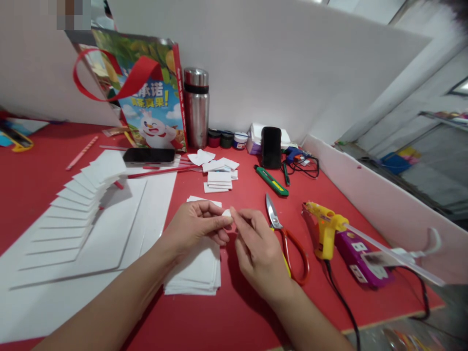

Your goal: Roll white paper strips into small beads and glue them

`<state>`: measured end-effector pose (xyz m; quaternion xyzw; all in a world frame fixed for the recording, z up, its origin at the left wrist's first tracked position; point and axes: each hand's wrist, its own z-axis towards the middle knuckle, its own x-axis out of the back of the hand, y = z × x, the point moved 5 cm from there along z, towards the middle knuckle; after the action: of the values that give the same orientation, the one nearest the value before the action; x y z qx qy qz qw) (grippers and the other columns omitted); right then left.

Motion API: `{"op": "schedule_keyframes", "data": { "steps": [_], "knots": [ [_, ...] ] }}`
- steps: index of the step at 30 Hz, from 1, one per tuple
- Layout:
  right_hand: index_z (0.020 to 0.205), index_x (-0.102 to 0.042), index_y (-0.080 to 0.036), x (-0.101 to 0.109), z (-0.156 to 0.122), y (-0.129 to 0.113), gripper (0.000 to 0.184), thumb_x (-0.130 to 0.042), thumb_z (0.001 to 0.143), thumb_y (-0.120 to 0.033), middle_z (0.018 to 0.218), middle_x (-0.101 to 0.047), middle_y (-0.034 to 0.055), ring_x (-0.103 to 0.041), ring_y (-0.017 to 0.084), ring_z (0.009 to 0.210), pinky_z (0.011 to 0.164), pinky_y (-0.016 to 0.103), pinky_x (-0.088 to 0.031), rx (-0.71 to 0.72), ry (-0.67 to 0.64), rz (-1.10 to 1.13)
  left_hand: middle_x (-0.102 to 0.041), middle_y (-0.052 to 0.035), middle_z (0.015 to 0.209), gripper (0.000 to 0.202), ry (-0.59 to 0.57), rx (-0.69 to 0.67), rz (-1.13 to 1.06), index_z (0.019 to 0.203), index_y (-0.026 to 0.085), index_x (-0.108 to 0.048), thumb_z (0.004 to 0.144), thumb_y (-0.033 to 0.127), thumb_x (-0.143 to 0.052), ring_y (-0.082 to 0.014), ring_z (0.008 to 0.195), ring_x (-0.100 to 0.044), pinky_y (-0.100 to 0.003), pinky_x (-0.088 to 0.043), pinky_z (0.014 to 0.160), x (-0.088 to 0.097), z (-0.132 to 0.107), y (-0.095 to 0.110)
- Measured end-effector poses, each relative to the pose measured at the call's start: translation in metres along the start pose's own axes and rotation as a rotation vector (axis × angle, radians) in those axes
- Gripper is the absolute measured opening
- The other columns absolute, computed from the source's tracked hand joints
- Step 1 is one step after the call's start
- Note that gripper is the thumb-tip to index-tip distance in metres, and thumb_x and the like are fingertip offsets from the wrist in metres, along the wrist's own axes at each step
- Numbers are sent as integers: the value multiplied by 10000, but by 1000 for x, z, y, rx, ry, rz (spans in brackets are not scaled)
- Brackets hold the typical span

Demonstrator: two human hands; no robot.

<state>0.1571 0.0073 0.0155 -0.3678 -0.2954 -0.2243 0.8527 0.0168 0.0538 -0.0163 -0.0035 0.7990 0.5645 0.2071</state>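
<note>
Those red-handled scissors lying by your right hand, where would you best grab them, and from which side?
Probably by the red handle loops, reaching in from the near edge of the table. The scissors lie flat with the blades pointing away and the loops nearest the person, beside the right hand, which with the left hand pinches a small white piece.

The left hand (pixel 195 225) and the right hand (pixel 258 251) meet over a red table (pixel 241 312), both pinching a small white piece (pixel 226 213) between their fingers (pixel 219 220). Under the left hand lies a stack of white sheets (pixel 195 273). Just right of the right hand lie red-handled scissors (pixel 287 239), then a yellow glue gun (pixel 325 229) beside a purple power strip (pixel 360 256). Farther back are small white cut pieces (pixel 218 178), a green knife (pixel 271 181), a phone (pixel 148 155), a steel flask (pixel 196 107) and a printed bag (pixel 146 92).
</note>
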Motion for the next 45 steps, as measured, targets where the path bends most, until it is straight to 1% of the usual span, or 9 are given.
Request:
{"op": "schedule_keyframes", "data": {
  "steps": [6,10,14,17,22,26,29,35,45],
  "knots": [
    [1482,-422,-106,-4,-2,-1,571,-439,919,-15,1185,-544,199,-564,260,1045,841,423,-555,8,-39,-57,-714,-29,610,259,0,-19,-41,837,99,-662,723,236,-850,-121,503,-668,-207,-557,518,0,1,2],
    [1533,-356,-178,-3,-1,-3,623,-402,932,-22,1269,-508,178,-549,246,1148,926,415,-540,-34,-32,27,-743,-42,689,261,-12,-36,-85,890,94,-674,738,227,-840,-120,545,-686,-214,-577,559,2,2,3],
    [1516,-394,-228,3,1,-3,580,-389,962,-55,1217,-553,118,-585,187,1092,916,337,-541,-138,-12,222,-756,-50,731,240,-58,-50,-135,896,99,-689,747,218,-835,-118,577,-694,-214,-586,584,0,0,5],
    [1458,-463,-214,7,2,-1,513,-404,966,-79,1217,-575,110,-597,186,1083,933,345,-536,-184,15,275,-764,-55,776,228,-69,-62,-156,907,103,-708,758,226,-829,-112,598,-699,-210,-591,598,0,0,7],
    [1420,-488,-180,7,0,-3,509,-434,932,-42,1260,-571,137,-565,214,1166,997,383,-517,-98,10,156,-758,-42,741,191,-117,-81,-122,906,117,-725,792,247,-804,-100,589,-693,-187,-581,598,-1,1,9],
    [1485,-412,-150,4,-3,-6,594,-452,911,-5,1288,-563,184,-549,260,1197,995,442,-525,75,6,-54,-741,-33,656,193,-95,-106,-49,915,125,-716,815,276,-784,-112,591,-698,-192,-577,613,0,1,8],
    [1502,-392,-137,2,-3,-5,611,-462,911,-1,1266,-583,199,-562,282,1177,972,472,-536,129,2,-142,-742,-33,660,216,-39,-143,35,930,133,-710,813,301,-781,-132,599,-701,-215,-577,604,2,0,9],
    [1456,-482,-215,5,-2,0,586,-452,909,-7,1248,-598,145,-592,242,1149,946,418,-567,10,11,44,-760,-41,727,253,89,-239,225,984,141,-734,792,297,-789,-168,688,-727,-263,-587,691,3,-6,20],
    [1437,-523,-224,7,0,1,581,-448,904,-6,1225,-604,140,-615,227,1133,928,401,-565,-19,36,116,-729,-65,1026,288,145,-501,543,1088,213,-751,832,344,-749,-183,884,-673,-283,-530,803,0,-12,25]
  ]
}}
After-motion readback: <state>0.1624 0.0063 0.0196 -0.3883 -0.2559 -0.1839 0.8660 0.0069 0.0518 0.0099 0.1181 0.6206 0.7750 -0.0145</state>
